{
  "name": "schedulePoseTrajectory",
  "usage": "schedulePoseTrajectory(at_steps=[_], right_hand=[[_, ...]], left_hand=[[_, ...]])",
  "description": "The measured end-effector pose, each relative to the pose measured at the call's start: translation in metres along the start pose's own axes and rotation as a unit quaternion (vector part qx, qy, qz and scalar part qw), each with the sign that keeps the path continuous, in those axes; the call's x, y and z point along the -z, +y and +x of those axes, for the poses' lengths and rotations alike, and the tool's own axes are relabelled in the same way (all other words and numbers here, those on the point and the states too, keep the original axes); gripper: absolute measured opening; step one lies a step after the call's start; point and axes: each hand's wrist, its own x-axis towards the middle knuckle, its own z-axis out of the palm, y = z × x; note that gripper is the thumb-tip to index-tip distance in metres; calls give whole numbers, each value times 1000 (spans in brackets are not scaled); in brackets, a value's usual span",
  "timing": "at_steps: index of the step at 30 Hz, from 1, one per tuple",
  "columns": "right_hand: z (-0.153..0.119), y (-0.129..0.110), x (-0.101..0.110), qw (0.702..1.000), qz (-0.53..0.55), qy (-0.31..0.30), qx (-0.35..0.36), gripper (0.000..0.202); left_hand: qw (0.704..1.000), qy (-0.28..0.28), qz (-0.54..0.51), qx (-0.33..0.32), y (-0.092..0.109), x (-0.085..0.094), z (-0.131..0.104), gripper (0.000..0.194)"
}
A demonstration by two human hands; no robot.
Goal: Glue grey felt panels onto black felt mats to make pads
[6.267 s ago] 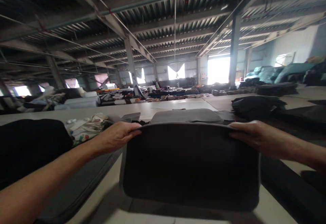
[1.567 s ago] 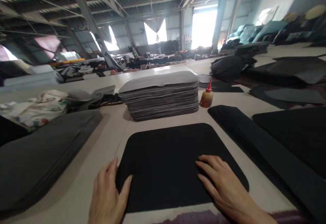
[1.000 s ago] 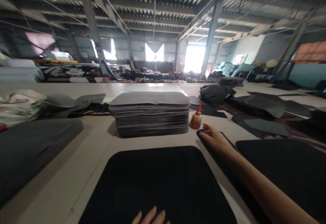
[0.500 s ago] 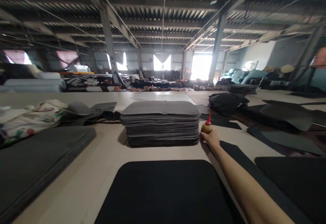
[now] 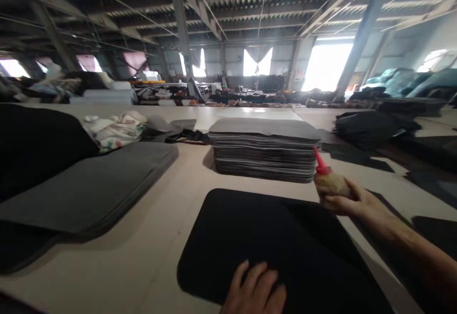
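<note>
A squeeze glue bottle (image 5: 332,184) with a red pointed nozzle is in my right hand (image 5: 352,198), raised above the right far corner of a black rounded sheet (image 5: 257,228). The nozzle points up and tilts left. My left hand (image 5: 255,290) lies at the near edge of that sheet, palm down with its fingers a little apart and nothing in it. Just beyond the sheet stands a tall stack of grey rounded sheets (image 5: 264,152), its right side close to the bottle.
On the left a thick pile of dark grey sheets (image 5: 96,185) lies on the pale table (image 5: 143,266), with a printed cloth (image 5: 119,130) behind it. A black bundle (image 5: 367,128) and dark scraps (image 5: 357,156) lie at the right.
My right hand has lifted the glue bottle from beside the grey stack and brought it nearer. My left hand has come into view on the black sheet. The view has turned left.
</note>
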Motion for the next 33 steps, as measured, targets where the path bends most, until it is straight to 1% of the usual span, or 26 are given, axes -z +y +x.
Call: schedulePoseTrajectory(at_steps=[1,3,6,9,13,16,20,24,27,30,33], right_hand=[[-11,-3,-7,999,-26,-37,-6,75],[-27,-9,-25,993,-81,-84,13,73],[-44,-19,-55,984,-127,-98,73,72],[-56,-38,-84,978,-139,-116,103,70],[-69,-67,-115,969,-138,-176,103,59],[-74,-78,-133,967,-122,-210,76,52],[-80,-84,-151,965,-100,-232,74,48],[-84,-86,-162,951,-109,-260,126,37],[-85,-85,-169,940,-123,-270,166,32],[-85,-84,-174,934,-130,-278,185,30],[-85,-86,-178,929,-129,-285,196,28]], left_hand=[[1000,-15,0,-3,1,8,3,26],[999,-46,-10,16,4,20,9,26],[993,-98,-40,52,9,29,11,28],[984,-137,-82,76,11,32,9,34],[972,-180,-138,66,10,40,11,49],[962,-214,-153,73,9,49,19,58],[960,-224,-155,69,8,66,27,67],[958,-220,-173,62,7,83,30,95],[952,-218,-202,76,8,87,31,112],[944,-221,-228,88,8,87,29,115],[939,-226,-237,100,10,87,27,105]])
